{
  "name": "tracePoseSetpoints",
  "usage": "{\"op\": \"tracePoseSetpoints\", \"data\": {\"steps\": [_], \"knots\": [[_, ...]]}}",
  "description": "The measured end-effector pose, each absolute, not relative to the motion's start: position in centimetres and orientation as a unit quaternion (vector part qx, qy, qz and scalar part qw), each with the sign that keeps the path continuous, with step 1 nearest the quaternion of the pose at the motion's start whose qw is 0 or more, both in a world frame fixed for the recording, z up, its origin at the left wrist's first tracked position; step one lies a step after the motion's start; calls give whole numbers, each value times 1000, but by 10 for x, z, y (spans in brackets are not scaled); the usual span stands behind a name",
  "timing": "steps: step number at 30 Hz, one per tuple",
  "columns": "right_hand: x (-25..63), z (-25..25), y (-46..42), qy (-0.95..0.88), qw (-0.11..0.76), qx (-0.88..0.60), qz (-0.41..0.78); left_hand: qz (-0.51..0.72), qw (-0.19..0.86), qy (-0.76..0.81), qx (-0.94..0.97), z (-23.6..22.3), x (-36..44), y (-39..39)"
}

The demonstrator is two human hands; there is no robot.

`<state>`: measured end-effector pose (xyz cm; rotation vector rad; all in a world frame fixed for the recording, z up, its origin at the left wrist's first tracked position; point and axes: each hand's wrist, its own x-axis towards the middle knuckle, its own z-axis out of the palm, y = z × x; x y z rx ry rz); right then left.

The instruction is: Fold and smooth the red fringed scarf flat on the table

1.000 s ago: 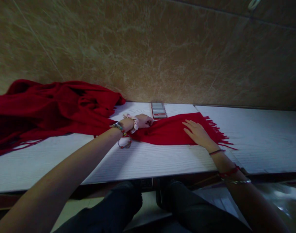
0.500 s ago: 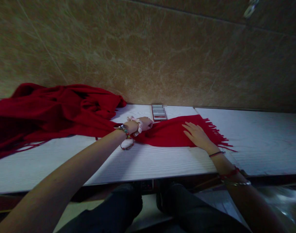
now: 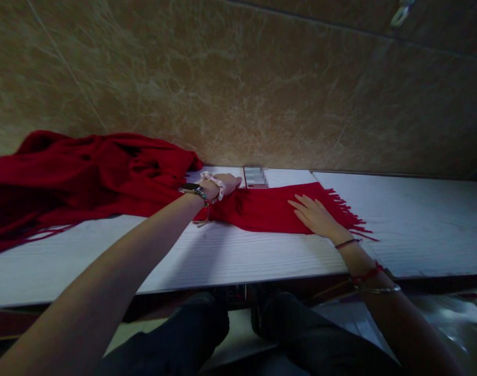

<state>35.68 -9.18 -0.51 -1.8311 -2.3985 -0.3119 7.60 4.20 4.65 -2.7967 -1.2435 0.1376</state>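
A long red scarf [image 3: 270, 209] lies across the white board, its right part spread flat with a fringe at the end. Its left part is heaped in loose folds. At the narrowed middle of the scarf, my left hand [image 3: 227, 183] is closed on the cloth near the far edge; its fingertips are mostly hidden. My right hand [image 3: 314, 215] rests flat on the cloth near the fringed end, fingers spread. A watch, bracelets and a pale scrunchie [image 3: 214, 185] are on my left wrist.
Just beyond the scarf lies a phone [image 3: 255, 177], its screen blurred out. A brown marbled wall [image 3: 238, 104] rises behind the white wood-grain board [image 3: 418, 224]. Below the board's near edge are my legs [image 3: 183, 334] and, at lower right, shiny clear plastic [image 3: 453, 324].
My left hand has moved slightly away from me and to the left, toward the scarf's far edge. The right hand has slid a little left on the cloth, still flat.
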Motion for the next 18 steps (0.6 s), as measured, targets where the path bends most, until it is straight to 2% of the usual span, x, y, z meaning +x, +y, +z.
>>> {"op": "tracePoseSetpoints", "data": {"steps": [3, 8, 11, 18], "knots": [[359, -4, -91, -790, 60, -602, -99, 61, 46, -387, -919, 47, 81, 31], [347, 6, -87, -787, 79, -605, -97, 20, 101, -345, -933, 46, 94, 7], [329, 8, -87, -823, 96, -556, -68, 34, 65, -338, -938, 39, 101, -3], [315, -3, -97, -862, 27, -501, -76, 49, -10, -400, -915, 33, 95, -8]]}}
